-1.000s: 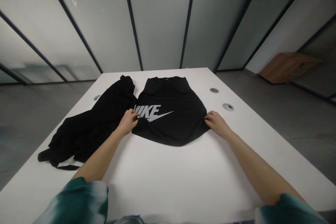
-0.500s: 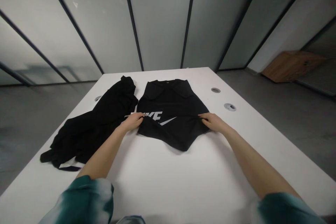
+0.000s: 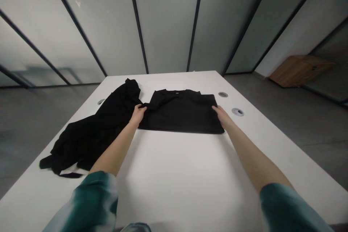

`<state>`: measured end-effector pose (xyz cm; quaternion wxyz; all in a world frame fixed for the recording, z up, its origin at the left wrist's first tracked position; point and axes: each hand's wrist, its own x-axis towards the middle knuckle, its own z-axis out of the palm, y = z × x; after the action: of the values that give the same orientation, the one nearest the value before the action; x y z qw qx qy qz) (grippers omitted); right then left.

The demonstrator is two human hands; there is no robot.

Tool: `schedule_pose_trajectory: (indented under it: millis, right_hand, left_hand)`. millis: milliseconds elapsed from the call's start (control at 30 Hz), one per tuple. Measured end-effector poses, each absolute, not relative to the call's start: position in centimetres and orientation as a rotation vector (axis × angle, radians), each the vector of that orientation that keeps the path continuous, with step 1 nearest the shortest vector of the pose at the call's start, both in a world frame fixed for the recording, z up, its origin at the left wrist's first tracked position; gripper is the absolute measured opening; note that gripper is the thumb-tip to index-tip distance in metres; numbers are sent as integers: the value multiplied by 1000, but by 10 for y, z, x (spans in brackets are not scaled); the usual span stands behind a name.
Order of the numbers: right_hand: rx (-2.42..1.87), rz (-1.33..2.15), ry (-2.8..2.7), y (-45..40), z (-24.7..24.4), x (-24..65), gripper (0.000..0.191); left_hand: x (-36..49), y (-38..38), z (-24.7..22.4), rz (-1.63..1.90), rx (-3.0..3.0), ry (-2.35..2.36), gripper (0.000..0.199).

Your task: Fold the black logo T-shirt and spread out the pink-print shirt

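A black T-shirt (image 3: 181,114) lies folded into a wide band on the white table, its collar at the far side and a straight fold toward me. The printed lettering is hidden inside the fold. My left hand (image 3: 138,113) pinches the shirt's left edge, near the sleeve corner. At the opposite edge, my right hand (image 3: 221,116) has its fingers closed on the cloth. To the left of the shirt, close to my left hand, a crumpled black garment (image 3: 100,127) is heaped, with a white patch showing at its near end.
The white table (image 3: 185,181) has round cable holes, including a grommet (image 3: 238,112) on the right. Behind it stand frosted glass panels (image 3: 165,21). A wooden cabinet (image 3: 296,70) is on the floor at the far right.
Both hands have carried the shirt's lower part up and away from me, folding it over the print. The near edge is now straight. The crumpled garment stays put.
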<state>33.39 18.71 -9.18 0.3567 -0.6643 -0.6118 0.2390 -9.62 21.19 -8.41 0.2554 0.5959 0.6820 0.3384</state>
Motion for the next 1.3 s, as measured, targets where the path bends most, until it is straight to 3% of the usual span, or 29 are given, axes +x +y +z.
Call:
schedule_pose_trajectory:
  millis: [133,333,467,600,667,767,833,933,1067,1167,1300]
  right_hand:
    - [-1840,438,-1743,181,-111,330,72]
    - [-1853,80,-2204,157,-109,326,54]
    - [-1946,181,-2152,147,-96,332,52]
    - [-2166,324,-1863,156,-88,338,68]
    - [-2252,362,-1795,166,-86,339,63]
    - [-2310,455,-1792,179,-85,339,36]
    - [-2290,478,-1752,184,-85,342,26]
    - [-2209,513,-1526,186,-88,346,29]
    - [-2123,584,-1396,185,-95,351,45]
    - [-2094,514,-1514,183,-97,353,46]
    - [-1898,369,-1544,182,-95,355,37]
  left_hand:
    - [-90,197,-92,787,1902,1940,61]
    - [-87,178,-78,290,2204,1983,61]
    - [-95,164,-61,42,2202,1883,85]
    - [-91,164,-52,240,2313,2033,94]
    - [-86,174,-53,323,2355,2019,85]
    - [-83,194,-59,234,2228,1967,57]
    - [-84,205,-64,217,2114,2051,56]
    - [-88,213,-70,238,1994,2196,68]
    - [-91,221,-74,218,1819,2154,38]
    - [-94,226,-77,431,1717,2053,15]
    - [-100,226,-76,882,1502,1805,10]
